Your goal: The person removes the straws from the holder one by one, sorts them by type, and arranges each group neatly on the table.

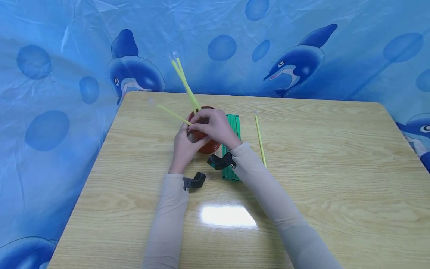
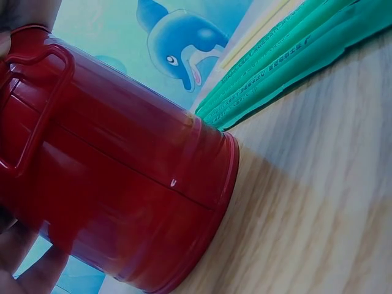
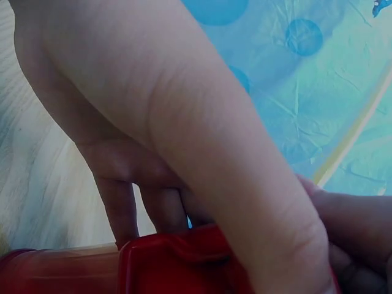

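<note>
A red metal can [image 2: 122, 153] with a wire side handle stands on the table, mostly covered by both hands in the head view. My left hand [image 1: 183, 147] grips the can's side, its fingers [image 2: 37, 269] curled against the far wall in the left wrist view. At the rim, my right hand [image 1: 216, 127] pinches a thin yellow straw [image 1: 171, 113] in a clear wrapper, slanting out to the left. In the right wrist view the thumb hides much of the can's top. Several more yellow straws [image 1: 188, 87] lean up out of the can.
Long green wrapped packets [image 1: 231, 172] lie side by side just right of the can, partly under the right wrist. Another yellow straw [image 1: 260, 138] lies farther right on the wooden table [image 1: 336, 168]. A blue dolphin-print sheet [image 1: 201, 22] hangs behind the table.
</note>
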`<state>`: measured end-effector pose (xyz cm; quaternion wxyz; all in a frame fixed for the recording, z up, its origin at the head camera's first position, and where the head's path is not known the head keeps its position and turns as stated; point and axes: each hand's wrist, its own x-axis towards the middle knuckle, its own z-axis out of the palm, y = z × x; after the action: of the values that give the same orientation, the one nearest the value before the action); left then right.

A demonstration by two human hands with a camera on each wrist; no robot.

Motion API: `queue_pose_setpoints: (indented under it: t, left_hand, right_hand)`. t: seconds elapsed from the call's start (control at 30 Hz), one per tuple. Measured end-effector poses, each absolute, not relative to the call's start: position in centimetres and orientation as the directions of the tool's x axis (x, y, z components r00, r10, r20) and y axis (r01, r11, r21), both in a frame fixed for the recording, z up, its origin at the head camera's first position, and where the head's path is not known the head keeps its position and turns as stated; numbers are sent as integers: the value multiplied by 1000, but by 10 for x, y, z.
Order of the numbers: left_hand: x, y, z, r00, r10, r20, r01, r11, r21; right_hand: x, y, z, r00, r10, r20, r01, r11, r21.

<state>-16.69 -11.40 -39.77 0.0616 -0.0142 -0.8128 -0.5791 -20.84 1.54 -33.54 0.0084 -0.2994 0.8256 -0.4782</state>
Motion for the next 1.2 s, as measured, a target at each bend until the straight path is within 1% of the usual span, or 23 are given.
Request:
queue_pose_setpoints:
  t: [0.43,0.77,0.97,1.2]
  left_hand:
    - [-169,-112,-397,-988,-48,150,127,325,937]
    - [-169,-111,-396,-987,-62,145,119,314,942]
    - [-170,-112,-397,-988,-65,139,114,293,949]
    - [-167,-113,-399,-991,-55,125,104,289,952]
  right_hand:
    - [-207,21,-337,-808,-441,391,-531,258,-807]
    - [-208,28,-335,-822,-380,425,-520,196,-831]
    - [-208,30,-333,-808,-365,462,-543,159,-825]
    - [-199,33,-327,-814,-353,462,-523,100,-846]
